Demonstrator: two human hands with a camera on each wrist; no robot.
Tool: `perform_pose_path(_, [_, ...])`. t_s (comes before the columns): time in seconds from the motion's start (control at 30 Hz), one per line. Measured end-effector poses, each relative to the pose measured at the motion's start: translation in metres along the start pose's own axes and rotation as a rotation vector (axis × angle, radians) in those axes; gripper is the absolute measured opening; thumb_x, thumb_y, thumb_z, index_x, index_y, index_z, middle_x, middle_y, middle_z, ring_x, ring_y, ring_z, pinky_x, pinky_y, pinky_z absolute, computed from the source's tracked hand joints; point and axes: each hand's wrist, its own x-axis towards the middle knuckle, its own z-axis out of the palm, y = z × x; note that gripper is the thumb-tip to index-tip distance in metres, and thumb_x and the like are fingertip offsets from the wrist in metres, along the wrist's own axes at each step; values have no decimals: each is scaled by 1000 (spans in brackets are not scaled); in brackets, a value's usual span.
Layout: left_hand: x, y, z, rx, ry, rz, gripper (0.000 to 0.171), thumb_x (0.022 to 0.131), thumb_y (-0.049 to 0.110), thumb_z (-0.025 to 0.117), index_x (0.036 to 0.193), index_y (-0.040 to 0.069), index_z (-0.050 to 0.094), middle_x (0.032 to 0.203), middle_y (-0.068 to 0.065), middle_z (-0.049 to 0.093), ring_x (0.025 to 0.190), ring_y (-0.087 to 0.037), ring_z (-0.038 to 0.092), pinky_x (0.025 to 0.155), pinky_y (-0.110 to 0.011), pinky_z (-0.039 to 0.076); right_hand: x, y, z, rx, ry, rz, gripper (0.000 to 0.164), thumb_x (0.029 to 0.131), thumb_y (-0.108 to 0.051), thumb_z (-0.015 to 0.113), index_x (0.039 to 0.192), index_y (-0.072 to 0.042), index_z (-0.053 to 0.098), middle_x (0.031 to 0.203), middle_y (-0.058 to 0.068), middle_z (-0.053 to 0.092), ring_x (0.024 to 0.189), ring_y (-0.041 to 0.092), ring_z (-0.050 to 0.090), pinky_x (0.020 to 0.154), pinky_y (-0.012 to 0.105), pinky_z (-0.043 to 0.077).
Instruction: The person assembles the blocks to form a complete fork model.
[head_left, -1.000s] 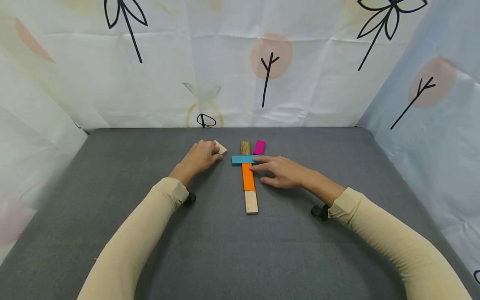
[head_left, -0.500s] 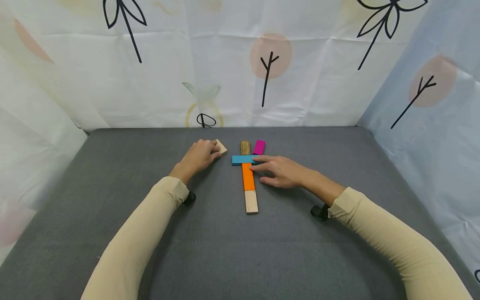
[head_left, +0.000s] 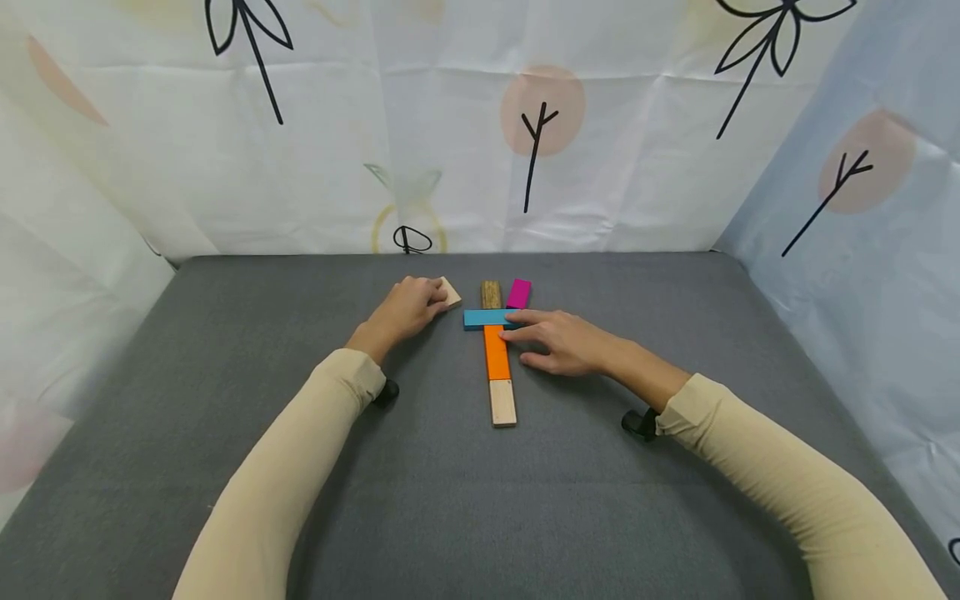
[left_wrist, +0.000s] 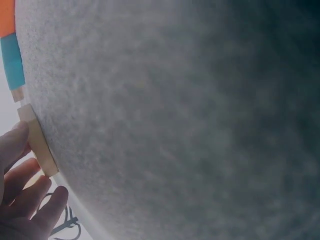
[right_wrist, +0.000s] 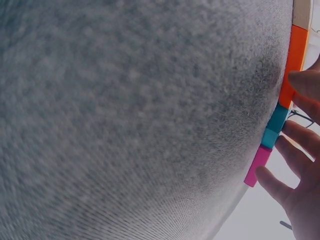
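Note:
At the far side of the table, my left hand [head_left: 401, 310] pinches a pale wooden block [head_left: 451, 292] between thumb and fingers; the left wrist view shows that block [left_wrist: 39, 142] lying on the cloth. My right hand [head_left: 568, 343] rests with extended fingers at the right end of a blue block [head_left: 483, 318] and the upper edge of an orange block [head_left: 497, 354]. The blue block lies crosswise. Above it sits a brown block [head_left: 491, 294], with a magenta block [head_left: 518, 293] slanting at its right. A second pale block [head_left: 502, 404] continues below the orange one.
Grey cloth covers the table [head_left: 585, 500]. Behind it hangs a white patterned curtain [head_left: 465, 150], with more fabric along both sides. Small dark wrist cameras sit under both cuffs.
My left hand has shifted slightly to the right, and the pale block in it has come a little closer to the brown block. The right hand has stayed in place.

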Motion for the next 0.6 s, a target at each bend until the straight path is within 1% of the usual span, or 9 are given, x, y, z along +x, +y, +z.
perform_pose_path(0.1, [1, 2, 1, -18, -9, 12, 41, 98, 13, 65, 67, 13, 39, 80, -9, 47, 67, -23, 43, 68, -36, 33, 1, 0, 0, -2, 0, 0, 47, 99, -23, 63, 144, -12, 55, 155, 16, 40, 128, 35, 55, 105, 55, 42])
perform_pose_path(0.13, [1, 3, 1, -23, -12, 14, 39, 98, 13, 65, 67, 13, 42, 85, -11, 55, 70, -23, 50, 68, -36, 34, 1, 0, 0, -3, 0, 1, 47, 99, -23, 63, 144, -12, 55, 155, 16, 40, 128, 35, 55, 105, 55, 42])
perform_pose_path(0.2, [1, 6, 1, -31, -21, 13, 35, 98, 13, 65, 68, 11, 48, 106, -14, 66, 84, -27, 63, 70, -37, 36, 1, 0, 1, -4, 0, 4, 47, 99, -23, 63, 144, -13, 55, 155, 15, 40, 128, 35, 55, 105, 55, 42])
perform_pose_path(0.27, [1, 7, 1, -35, -33, 4, 28, 98, 13, 65, 72, 8, 57, 126, -16, 65, 106, -32, 66, 73, -39, 39, 1, 0, 1, -4, 2, 5, 47, 99, -23, 63, 144, -13, 55, 155, 15, 40, 128, 35, 54, 105, 55, 42])
perform_pose_path(0.33, [1, 8, 1, -27, -35, -3, 20, 98, 13, 65, 79, 5, 66, 140, -15, 57, 120, -36, 60, 77, -41, 44, 1, 1, 1, -4, 3, 4, 47, 99, -23, 63, 144, -13, 55, 155, 15, 40, 128, 35, 54, 105, 55, 42])
perform_pose_path(0.4, [2, 9, 1, -27, -42, -9, 17, 98, 13, 65, 84, 3, 70, 142, -16, 56, 120, -36, 60, 81, -43, 46, 1, 0, 1, -4, 3, 5, 47, 99, -23, 63, 144, -13, 55, 155, 15, 40, 128, 35, 54, 105, 55, 41])
perform_pose_path(0.47, [2, 10, 2, -24, -47, -6, 18, 98, 13, 65, 83, 4, 69, 142, -17, 56, 119, -36, 61, 82, -44, 46, 1, 0, 1, -6, 1, 8, 47, 99, -23, 63, 144, -13, 55, 155, 15, 40, 129, 35, 54, 105, 56, 41])
perform_pose_path(0.57, [3, 11, 2, -17, -45, 9, 25, 97, 13, 66, 74, 7, 61, 140, -18, 56, 117, -36, 62, 79, -41, 44, 1, 1, 1, -9, 1, 9, 47, 99, -23, 63, 144, -13, 55, 155, 15, 40, 128, 35, 54, 105, 56, 41])
perform_pose_path(0.6, [3, 12, 3, -18, -50, 12, 29, 98, 13, 65, 71, 7, 55, 136, -18, 60, 111, -35, 64, 77, -40, 42, 1, 1, 1, -9, 2, 9, 47, 99, -23, 63, 144, -13, 56, 155, 15, 40, 128, 35, 55, 105, 56, 41])
